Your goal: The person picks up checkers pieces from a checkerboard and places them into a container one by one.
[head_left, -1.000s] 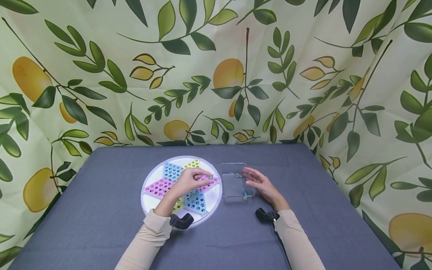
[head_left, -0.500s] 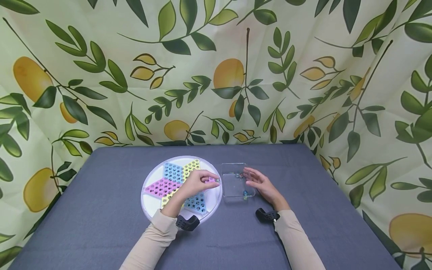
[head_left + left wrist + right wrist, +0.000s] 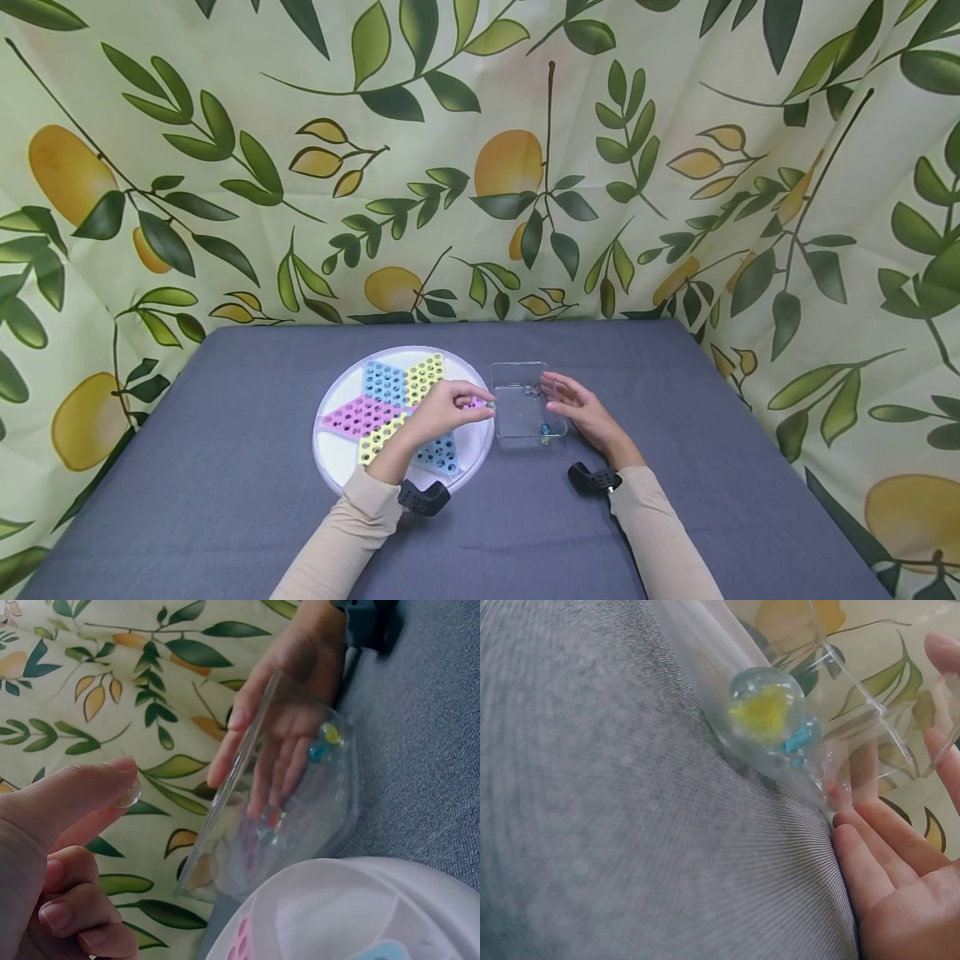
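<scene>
My left hand (image 3: pixel 446 410) is over the right edge of the round white Chinese checkers board (image 3: pixel 337 448), near the clear plastic box (image 3: pixel 516 417). Its thumb and index finger pinch a clear glass marble (image 3: pixel 130 796). The other fingers are curled in below. My right hand (image 3: pixel 588 412) lies along the box's right side, fingers extended and touching the wall. Inside the box, a yellow-swirl marble (image 3: pixel 765 709) and a blue-swirl marble (image 3: pixel 801 739) sit at the near right corner. Farther back is a reddish marble (image 3: pixel 272 817) beside other clear ones.
The board's star has pink (image 3: pixel 352 417), blue (image 3: pixel 384 382) and yellow (image 3: pixel 426 372) hole-filled points, partly hidden by my left arm. Grey cloth (image 3: pixel 225 467) covers the table. A leaf-and-fruit printed curtain (image 3: pixel 420 200) hangs behind it.
My left hand has moved right across the board to its edge by the box, still pinching the marble. The right hand and box have stayed put.
</scene>
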The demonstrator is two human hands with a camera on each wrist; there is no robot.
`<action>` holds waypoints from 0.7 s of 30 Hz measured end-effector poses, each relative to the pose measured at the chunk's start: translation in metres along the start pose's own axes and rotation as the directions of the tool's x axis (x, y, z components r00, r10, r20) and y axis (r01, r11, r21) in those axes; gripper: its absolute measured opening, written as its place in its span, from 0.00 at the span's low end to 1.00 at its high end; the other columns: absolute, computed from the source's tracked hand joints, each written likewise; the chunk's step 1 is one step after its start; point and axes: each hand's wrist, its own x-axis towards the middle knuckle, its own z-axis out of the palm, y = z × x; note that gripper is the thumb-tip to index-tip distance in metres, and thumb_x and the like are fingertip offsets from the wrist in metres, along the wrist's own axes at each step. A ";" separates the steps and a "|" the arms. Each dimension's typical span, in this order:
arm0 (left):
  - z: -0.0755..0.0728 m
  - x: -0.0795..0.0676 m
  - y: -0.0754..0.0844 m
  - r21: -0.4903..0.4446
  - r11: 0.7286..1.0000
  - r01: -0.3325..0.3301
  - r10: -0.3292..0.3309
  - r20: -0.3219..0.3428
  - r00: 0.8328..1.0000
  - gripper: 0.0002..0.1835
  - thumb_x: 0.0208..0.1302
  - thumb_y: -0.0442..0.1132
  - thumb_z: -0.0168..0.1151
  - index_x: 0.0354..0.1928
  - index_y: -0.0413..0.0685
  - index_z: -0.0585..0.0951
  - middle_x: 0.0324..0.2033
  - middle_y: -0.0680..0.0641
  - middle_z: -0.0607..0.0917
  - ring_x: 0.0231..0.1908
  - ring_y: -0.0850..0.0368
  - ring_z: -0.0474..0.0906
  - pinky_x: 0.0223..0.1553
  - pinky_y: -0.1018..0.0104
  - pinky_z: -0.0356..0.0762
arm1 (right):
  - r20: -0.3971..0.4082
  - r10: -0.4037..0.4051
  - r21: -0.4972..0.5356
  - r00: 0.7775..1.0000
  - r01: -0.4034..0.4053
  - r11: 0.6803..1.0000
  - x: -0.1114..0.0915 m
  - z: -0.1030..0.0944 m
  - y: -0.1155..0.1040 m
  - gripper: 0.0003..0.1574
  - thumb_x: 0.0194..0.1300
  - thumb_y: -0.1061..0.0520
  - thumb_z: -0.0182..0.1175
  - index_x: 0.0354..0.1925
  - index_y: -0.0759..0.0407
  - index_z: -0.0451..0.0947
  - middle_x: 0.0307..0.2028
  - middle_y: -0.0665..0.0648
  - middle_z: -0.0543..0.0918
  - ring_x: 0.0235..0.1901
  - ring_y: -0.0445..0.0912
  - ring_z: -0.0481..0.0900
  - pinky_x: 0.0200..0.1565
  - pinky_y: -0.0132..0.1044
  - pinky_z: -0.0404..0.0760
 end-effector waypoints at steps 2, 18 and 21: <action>0.001 0.000 0.000 0.006 1.000 -0.005 0.005 0.001 1.000 0.15 0.56 0.37 0.69 0.44 0.35 0.84 0.16 0.56 0.61 0.20 0.68 0.56 0.23 0.78 0.56 | -0.005 0.003 -0.002 1.000 -0.003 1.000 0.000 0.000 -0.001 0.43 0.65 0.59 0.61 0.71 0.67 0.53 0.72 0.71 0.55 0.73 0.64 0.50 0.57 0.15 0.68; 0.018 0.004 -0.004 0.091 0.996 -0.011 0.010 0.010 1.000 0.14 0.58 0.39 0.68 0.43 0.37 0.85 0.17 0.57 0.61 0.20 0.69 0.56 0.24 0.77 0.56 | -0.009 0.001 -0.025 1.000 -0.001 1.000 0.001 -0.001 0.002 0.41 0.66 0.59 0.59 0.71 0.66 0.54 0.72 0.71 0.57 0.73 0.64 0.51 0.57 0.15 0.68; 0.020 0.005 -0.006 0.078 0.997 -0.017 0.016 0.012 1.000 0.14 0.58 0.39 0.68 0.43 0.37 0.85 0.17 0.57 0.61 0.20 0.70 0.55 0.24 0.77 0.55 | -0.007 0.000 -0.017 1.000 0.000 1.000 0.001 -0.001 0.001 0.41 0.66 0.60 0.59 0.71 0.67 0.54 0.72 0.71 0.56 0.73 0.64 0.51 0.57 0.15 0.68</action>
